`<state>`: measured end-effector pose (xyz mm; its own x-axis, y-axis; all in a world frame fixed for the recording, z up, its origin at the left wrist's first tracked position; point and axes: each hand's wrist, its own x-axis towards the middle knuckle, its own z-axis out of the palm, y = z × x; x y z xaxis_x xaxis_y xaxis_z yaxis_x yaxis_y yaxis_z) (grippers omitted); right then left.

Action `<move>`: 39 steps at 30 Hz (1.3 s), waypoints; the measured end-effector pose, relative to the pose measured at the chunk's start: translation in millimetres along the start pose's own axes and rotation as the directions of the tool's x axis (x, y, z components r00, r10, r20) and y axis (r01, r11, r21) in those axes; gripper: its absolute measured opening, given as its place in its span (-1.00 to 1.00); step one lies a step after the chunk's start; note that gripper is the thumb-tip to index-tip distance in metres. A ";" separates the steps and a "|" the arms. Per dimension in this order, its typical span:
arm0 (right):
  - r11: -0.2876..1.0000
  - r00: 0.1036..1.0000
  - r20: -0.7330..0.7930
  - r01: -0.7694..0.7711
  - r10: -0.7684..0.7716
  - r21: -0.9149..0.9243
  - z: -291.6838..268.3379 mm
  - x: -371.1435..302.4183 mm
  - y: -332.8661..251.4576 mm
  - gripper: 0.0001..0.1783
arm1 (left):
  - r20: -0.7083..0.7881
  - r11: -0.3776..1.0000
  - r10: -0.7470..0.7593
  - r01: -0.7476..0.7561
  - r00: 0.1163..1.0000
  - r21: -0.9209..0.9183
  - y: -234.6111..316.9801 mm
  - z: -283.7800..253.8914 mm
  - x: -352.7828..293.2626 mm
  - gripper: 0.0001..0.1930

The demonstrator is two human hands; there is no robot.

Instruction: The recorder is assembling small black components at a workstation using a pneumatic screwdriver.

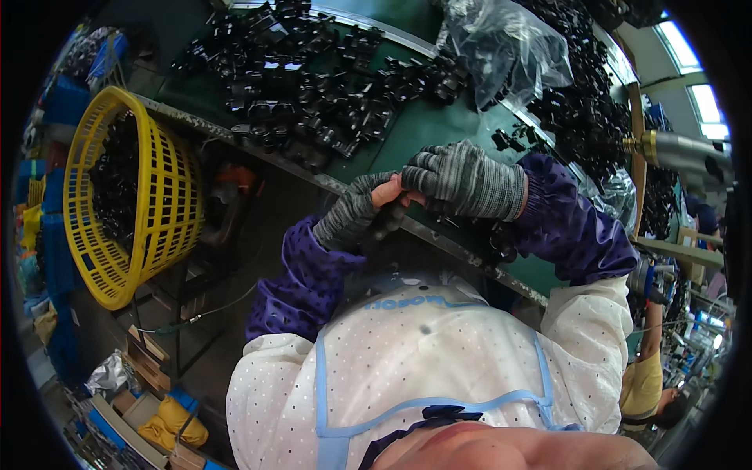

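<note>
My left hand and my right hand meet above the near edge of the green worktable. Both wear grey knit gloves, and bare fingertips show on the left one. The fingers of each are closed and pressed together. Whatever lies between them is hidden or too small to make out. Just beyond the hands spreads a heap of small glossy black parts. A few more black parts lie under my right wrist by the table edge.
A yellow plastic basket holding black parts stands at the left. Clear plastic bags rest on the far right part of the table beside another black heap. A silver, brass-tipped tool juts in from the right. A person is at lower right.
</note>
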<state>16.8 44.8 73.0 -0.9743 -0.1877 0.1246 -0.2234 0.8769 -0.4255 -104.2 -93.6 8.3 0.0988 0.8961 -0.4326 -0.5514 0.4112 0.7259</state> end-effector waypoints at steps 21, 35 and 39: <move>0.958 0.984 -0.134 -0.148 0.118 -0.246 50.0 112.4 61.9 -0.92 | -0.620 0.954 0.203 -0.294 0.758 -0.047 6.4 -29.2 -15.3 -0.62; 0.517 0.781 0.157 -0.534 0.604 0.669 38.8 42.5 22.2 -0.74 | -0.433 0.553 0.599 0.044 0.673 0.832 -26.9 -22.2 -7.2 -0.73; 0.911 0.964 0.038 -0.234 0.262 -0.341 36.2 12.0 28.9 -0.74 | -0.344 0.540 0.599 -0.048 0.723 0.840 -29.9 -11.0 -1.6 -0.70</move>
<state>-2.4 51.9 29.8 -0.9992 0.0318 -0.0257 0.0344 0.9932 -0.1113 -97.0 -109.2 -18.6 -0.5438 0.8369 -0.0619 0.3938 0.3196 0.8618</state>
